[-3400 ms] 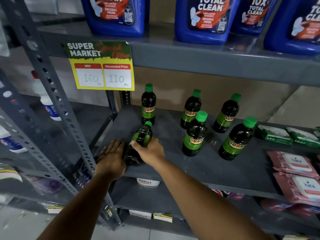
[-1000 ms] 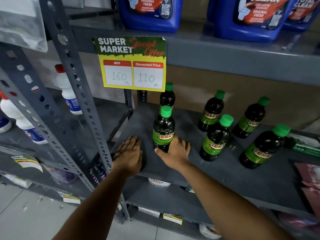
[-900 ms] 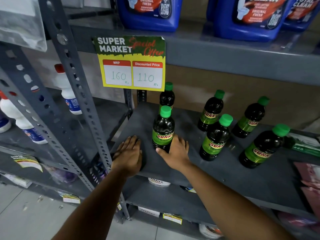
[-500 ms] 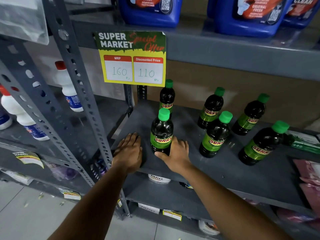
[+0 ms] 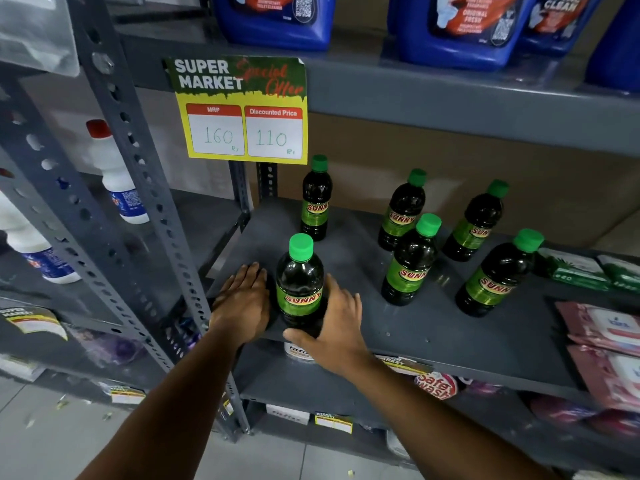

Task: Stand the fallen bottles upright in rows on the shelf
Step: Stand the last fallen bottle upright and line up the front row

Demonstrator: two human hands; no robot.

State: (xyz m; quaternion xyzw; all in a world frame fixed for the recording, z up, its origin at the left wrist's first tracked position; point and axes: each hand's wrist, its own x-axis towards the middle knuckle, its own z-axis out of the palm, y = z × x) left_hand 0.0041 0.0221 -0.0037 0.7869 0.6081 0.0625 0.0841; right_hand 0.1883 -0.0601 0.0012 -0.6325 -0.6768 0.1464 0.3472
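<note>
Currently my right hand [image 5: 337,327] cups the upright bottle [image 5: 300,289], fingers spread, left hand [image 5: 244,303] flat on shelf [image 5: 450,334]; smooth, slippery plastic, best gripped mid-label.

A price sign [image 5: 241,110] reads 160 and 110; blue jugs [image 5: 277,19] stand above, pink packets [image 5: 604,325] lie right.

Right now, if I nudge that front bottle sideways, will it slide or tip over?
The front bottle is tall and narrow, so it would probably tip. It looks full of dark liquid, so likely heavy. Lying down, its round body could roll.
</note>
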